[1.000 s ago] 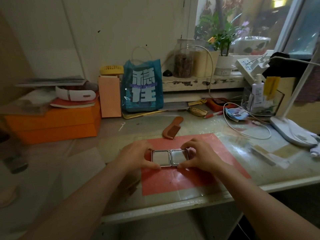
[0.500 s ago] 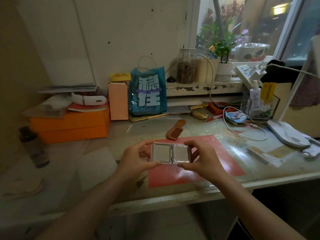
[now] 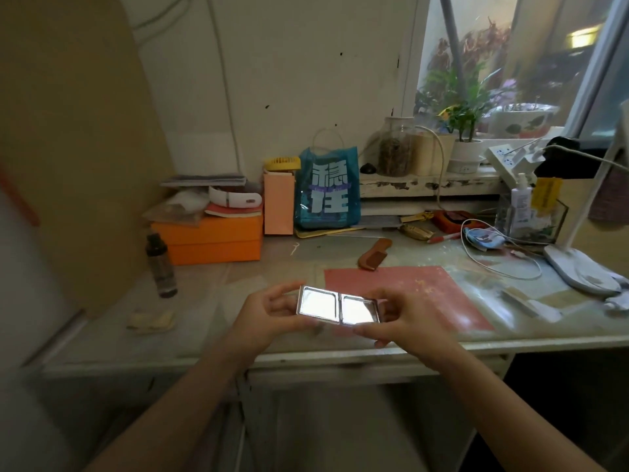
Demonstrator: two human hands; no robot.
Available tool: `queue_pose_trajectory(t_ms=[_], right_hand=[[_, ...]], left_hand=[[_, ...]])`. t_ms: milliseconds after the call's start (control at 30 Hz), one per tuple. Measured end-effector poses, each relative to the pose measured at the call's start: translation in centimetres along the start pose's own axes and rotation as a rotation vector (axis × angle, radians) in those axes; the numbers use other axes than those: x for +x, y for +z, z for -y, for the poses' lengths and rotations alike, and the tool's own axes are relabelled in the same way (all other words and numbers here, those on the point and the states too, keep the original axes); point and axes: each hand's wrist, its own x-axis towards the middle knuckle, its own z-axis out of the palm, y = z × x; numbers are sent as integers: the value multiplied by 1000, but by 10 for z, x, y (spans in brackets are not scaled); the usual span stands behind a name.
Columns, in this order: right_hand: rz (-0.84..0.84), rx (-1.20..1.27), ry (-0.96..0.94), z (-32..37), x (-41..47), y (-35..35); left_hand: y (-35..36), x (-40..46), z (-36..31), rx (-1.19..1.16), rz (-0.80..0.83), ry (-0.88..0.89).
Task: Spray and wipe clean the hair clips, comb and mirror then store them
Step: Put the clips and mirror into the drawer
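The folding compact mirror point(image 3: 338, 305) is opened flat, two square panes side by side in a metal frame, both catching bright light. It is held above the near part of the desk point(image 3: 238, 335), over the left edge of a red mat point(image 3: 425, 294). The left hand point(image 3: 269, 318) grips the left pane's end, fingers curled round the far edge and thumb along the near one. The right hand point(image 3: 405, 327) holds the right pane's end in the same pinch, thumb under the near edge, fingers behind.

Beyond the mat lies a brown wooden comb point(image 3: 374, 254), flat on the desk, well apart from the mirror. To the left, a dark spray bottle point(image 3: 160, 265) stands upright, and nearer the front edge sits a crumpled pale cloth point(image 3: 151, 320). Behind the bottle is an orange box point(image 3: 212, 240) stacked with papers. A pink paper bag point(image 3: 279, 202) and a blue plastic bag point(image 3: 327, 190) stand against the wall. At the right, a white desk lamp base point(image 3: 582, 270) rests on the desk.
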Motion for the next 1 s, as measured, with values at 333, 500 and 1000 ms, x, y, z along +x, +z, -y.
queue_pose_trajectory(t_ms=[333, 500, 1000], right_hand=[[141, 1, 14, 29, -31, 28], [133, -7, -5, 38, -45, 39], [39, 807, 213, 24, -83, 68]], left_hand=[[-14, -52, -1, -167, -45, -28], [-16, -62, -11, -163, -31, -19], [-7, -85, -35, 91, -56, 104]])
